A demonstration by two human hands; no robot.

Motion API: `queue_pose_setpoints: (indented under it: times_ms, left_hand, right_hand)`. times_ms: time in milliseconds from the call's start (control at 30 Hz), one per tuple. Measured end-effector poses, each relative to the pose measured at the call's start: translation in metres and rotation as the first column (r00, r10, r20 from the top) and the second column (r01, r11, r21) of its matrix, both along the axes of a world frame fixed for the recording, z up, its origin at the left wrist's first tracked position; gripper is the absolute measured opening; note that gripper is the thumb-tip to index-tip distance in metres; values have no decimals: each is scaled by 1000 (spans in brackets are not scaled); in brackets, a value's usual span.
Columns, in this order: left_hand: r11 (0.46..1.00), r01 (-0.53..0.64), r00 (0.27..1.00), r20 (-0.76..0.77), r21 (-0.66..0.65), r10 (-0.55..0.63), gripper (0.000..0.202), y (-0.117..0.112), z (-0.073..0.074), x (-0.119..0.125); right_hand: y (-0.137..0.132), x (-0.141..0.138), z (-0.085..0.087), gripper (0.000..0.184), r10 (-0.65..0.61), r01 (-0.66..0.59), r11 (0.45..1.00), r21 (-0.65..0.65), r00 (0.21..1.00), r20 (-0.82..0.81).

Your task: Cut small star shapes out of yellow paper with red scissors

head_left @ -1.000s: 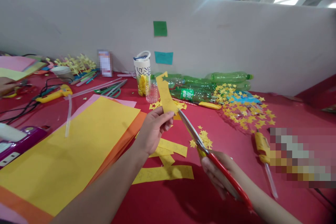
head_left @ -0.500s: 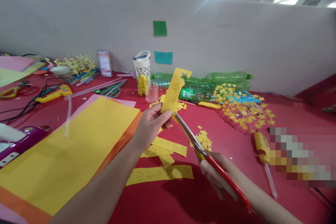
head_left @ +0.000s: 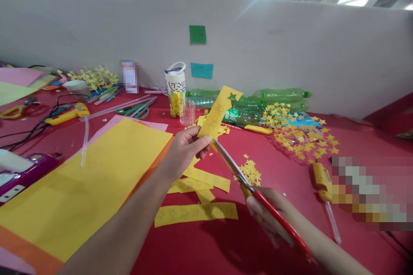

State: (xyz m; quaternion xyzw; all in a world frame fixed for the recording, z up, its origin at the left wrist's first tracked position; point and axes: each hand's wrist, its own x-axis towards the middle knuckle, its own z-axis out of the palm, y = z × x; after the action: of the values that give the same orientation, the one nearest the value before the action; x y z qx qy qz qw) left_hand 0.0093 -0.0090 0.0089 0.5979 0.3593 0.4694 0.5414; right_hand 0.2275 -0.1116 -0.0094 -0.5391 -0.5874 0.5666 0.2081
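Strip (head_left: 219, 114), yellow paper, pencilled stars, star-shaped hole

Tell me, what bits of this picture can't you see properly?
Head view:
- Pixelated patch on the right: blurs whatever lies there.
- Card by the wall: its face is blurred out.
- Purple machine: cut off by the left edge.
- Right hand: fingers partly hidden behind the scissors.
- Left hand: covers the lower end of the yellow strip.
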Motion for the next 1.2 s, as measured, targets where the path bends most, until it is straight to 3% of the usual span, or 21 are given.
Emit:
queue_pose_setpoints:
  times_ms: [700,1033,1200]
  left_hand:
    - [999,-9,1000,4,-39,9,14,1,-1,0]
    - [999,21,998,53,-34,-20,14,-1,-1,2]
    - [998,50,995,93,-43,-45,14,-6,-2,11]
  right_hand:
    - [-1,1,3,43,-48,47,997,-67,999,-17]
    - [0,2,-8,53,-16,16,1000,5,999,-44]
    - [-1,2,-6,53,5,-4,1000,27,999,-50]
